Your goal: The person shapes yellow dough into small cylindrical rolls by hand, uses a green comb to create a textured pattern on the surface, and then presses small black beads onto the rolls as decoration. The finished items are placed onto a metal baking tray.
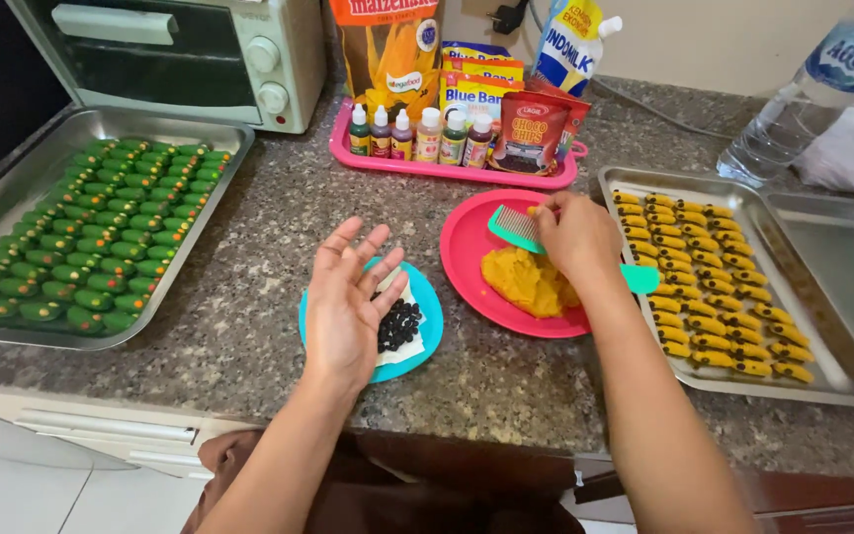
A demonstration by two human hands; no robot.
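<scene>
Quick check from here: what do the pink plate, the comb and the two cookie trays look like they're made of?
The pink plate looks like plastic: uniform colour, dull sheen. The teal comb under the right hand also looks like moulded plastic, with thin even teeth. The left tray and right tray look like brushed metal, probably steel or aluminium: grey, softly reflective.

My left hand (346, 302) hovers open over the small round turquoise plate (425, 341); my right hand (575, 237) rests above the round pink plastic plate (467, 247) to its right. A steel tray of green cookies (91, 232) lies far left, a steel tray of yellow cookies (714, 287) right, a pink tray of bottles (447, 170) behind.
</scene>
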